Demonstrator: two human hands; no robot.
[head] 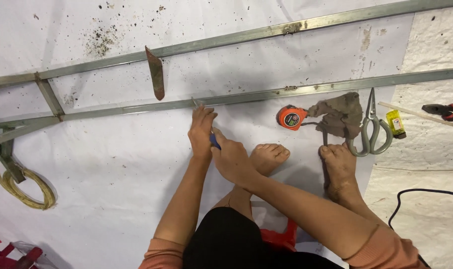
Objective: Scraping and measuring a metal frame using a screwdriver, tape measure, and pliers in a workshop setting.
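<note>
Two long grey metal rails lie across a white sheet on the floor, joined by a short crosspiece [49, 96] at the left. My left hand [202, 130] rests against the near rail [266, 93], fingers pinched on a small metal piece [195, 102] at the rail's edge. My right hand [231, 158] sits just behind it, closed around a blue-handled tool [214, 141] whose tip is hidden by the left hand. Both bare feet are planted on the sheet below the rail.
A rusty blade [156, 72] lies between the far rail [236, 36] and the near one. Right of my hands: orange tape measure [291, 118], brown rag [339, 114], grey shears [371, 125], small yellow object [396, 123], red-handled pliers [447, 111]. Black cable [416, 197] lower right, coiled yellow strap [24, 187] left.
</note>
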